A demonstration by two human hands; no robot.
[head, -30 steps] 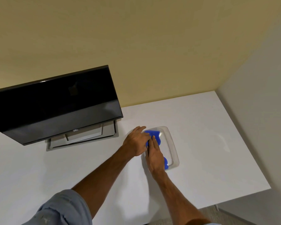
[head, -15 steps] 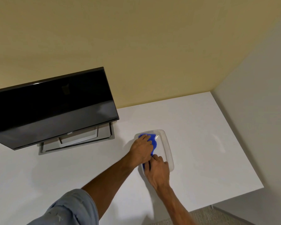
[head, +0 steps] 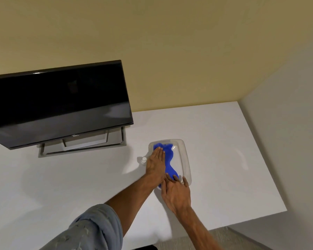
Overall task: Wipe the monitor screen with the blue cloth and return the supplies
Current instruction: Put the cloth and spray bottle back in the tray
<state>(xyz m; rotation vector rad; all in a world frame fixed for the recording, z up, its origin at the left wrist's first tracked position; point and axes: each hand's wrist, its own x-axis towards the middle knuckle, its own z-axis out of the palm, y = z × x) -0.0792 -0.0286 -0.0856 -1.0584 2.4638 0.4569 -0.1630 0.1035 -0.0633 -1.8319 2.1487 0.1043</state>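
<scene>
The blue cloth (head: 168, 158) lies stretched lengthwise in a clear plastic tray (head: 186, 156) on the white desk. My left hand (head: 155, 165) rests flat on the cloth's left side, fingers straight and pointing to the tray's far end. My right hand (head: 176, 193) lies flat at the tray's near end with its fingertips on the cloth's near tip. Neither hand grips the cloth. The black monitor (head: 61, 105) stands to the left, its screen dark and tilted. A small clear bottle with a white cap (head: 143, 160) peeks out just left of my left hand.
The white desk (head: 224, 159) meets a beige wall at the back and a grey wall on the right. Its front edge runs close below my right forearm. The monitor's grey stand (head: 83, 147) sits left of the tray.
Both hands have gone from bunched over the cloth to lying flat on it. The cloth now lies spread along the tray, and my right hand has drawn back to the near end.
</scene>
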